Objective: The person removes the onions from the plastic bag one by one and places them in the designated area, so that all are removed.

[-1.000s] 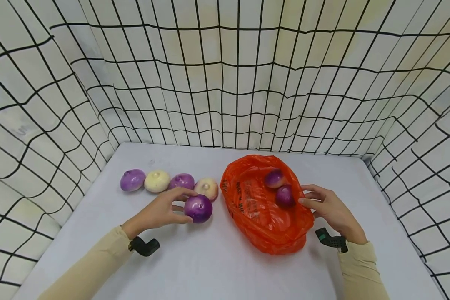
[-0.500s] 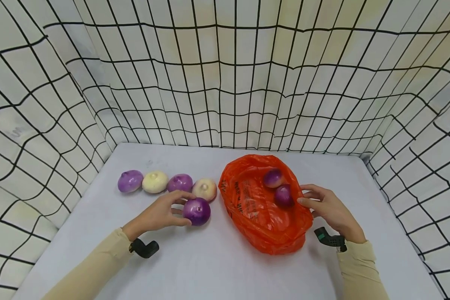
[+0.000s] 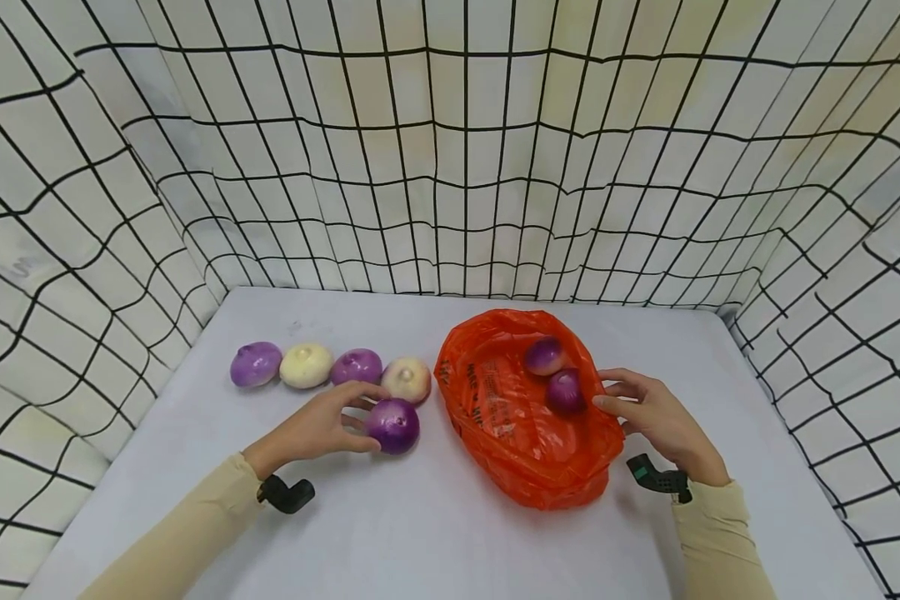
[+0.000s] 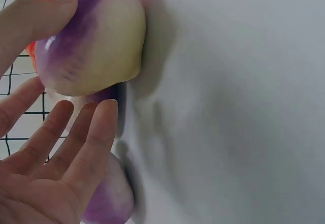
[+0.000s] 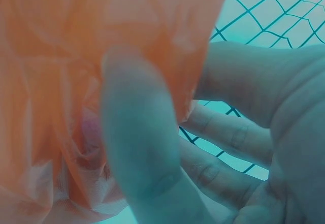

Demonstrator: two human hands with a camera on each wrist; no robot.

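My left hand (image 3: 322,427) holds a purple onion (image 3: 394,426) between thumb and fingers, low over the white table. In the left wrist view the thumb lies on the onion's purple side (image 4: 61,64) and a fingertip meets its edge; the other fingers are apart from it. My right hand (image 3: 656,417) pinches the right rim of a red plastic bag (image 3: 525,492) that stands with its mouth spread wide. Inside the bag lie two purple onions, one farther back (image 3: 544,356) and one nearer (image 3: 566,392). Its film fills much of the right wrist view.
Behind my left hand, several onions stand in a row: purple (image 3: 256,364), pale yellow (image 3: 306,366), purple (image 3: 357,366) and pale (image 3: 407,380). White walls covered with black netting (image 3: 465,150) enclose the table (image 3: 450,550) at the back and sides.
The left hand has shifted slightly, and the onion in it sits a little lower in the head view. The right hand keeps its grip on the bag's rim. The head view has turned slightly.
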